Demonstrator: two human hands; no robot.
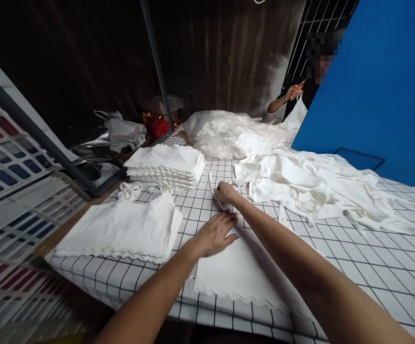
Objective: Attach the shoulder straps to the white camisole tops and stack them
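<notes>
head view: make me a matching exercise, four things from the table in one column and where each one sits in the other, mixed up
Things:
1. left hand
2. right hand
3. tall folded stack
4. loose white heap

Places:
A. spread over the table's right side, unfolded
B. pressed flat on the white garment lying nearest the table's front edge
C. at the far left of the checked tablecloth, behind the flat pile
D. pinching a thin white strap just beyond that garment

Pairs: 1-B, 2-D, 3-C, 4-A
</notes>
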